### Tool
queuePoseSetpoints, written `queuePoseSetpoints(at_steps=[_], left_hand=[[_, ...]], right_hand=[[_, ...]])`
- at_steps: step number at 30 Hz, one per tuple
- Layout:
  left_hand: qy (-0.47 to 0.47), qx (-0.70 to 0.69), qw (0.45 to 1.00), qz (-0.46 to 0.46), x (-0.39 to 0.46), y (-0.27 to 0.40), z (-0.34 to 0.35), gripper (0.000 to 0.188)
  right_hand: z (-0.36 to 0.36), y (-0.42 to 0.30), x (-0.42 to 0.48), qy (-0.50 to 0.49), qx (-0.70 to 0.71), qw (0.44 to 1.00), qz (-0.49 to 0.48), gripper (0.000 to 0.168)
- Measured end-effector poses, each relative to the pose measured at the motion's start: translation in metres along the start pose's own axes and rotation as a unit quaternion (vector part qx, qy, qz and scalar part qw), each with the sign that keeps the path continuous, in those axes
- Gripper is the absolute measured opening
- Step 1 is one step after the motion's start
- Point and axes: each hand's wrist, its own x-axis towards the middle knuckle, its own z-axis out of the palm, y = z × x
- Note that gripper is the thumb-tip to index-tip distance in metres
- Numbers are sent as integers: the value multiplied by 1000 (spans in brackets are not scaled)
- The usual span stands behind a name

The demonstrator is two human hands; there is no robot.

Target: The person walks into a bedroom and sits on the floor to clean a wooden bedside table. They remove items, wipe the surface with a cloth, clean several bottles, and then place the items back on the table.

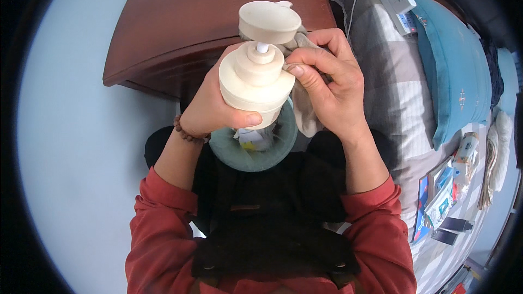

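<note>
My left hand [212, 98] is wrapped around the body of a cream pump bottle [257, 85], its thumb lying across the front. The pump head [269, 20] stands raised on a short white stem, facing up towards me. In my right hand [335, 77] a grey-beige cloth [304, 110] is pinched between thumb and fingers, right against the bottle's shoulder. Part of the cloth passes behind the pump head and the rest hangs down. Below the bottle is a greenish waste bin [253, 163] with crumpled wrappers inside, partly hidden by the bottle and my left hand.
A reddish-brown wooden cabinet [229, 0] stands just beyond my hands. To the right is a bed with a checked sheet [388, 102], a blue pillow [457, 73] and a white power strip [392, 4] with a plugged-in charger. Packets and booklets [439, 196] lie further down the bed.
</note>
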Motion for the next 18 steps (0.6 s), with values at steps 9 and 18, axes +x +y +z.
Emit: queuePoseSetpoints(at_steps=[9, 18], left_hand=[[65, 140, 985, 77, 4, -8, -2, 85], [242, 400, 864, 189, 9, -15, 16, 78]], right_hand=[[7, -7, -7, -15, -24, 1000, -12, 10], [27, -8, -15, 42, -56, 997, 21, 12]])
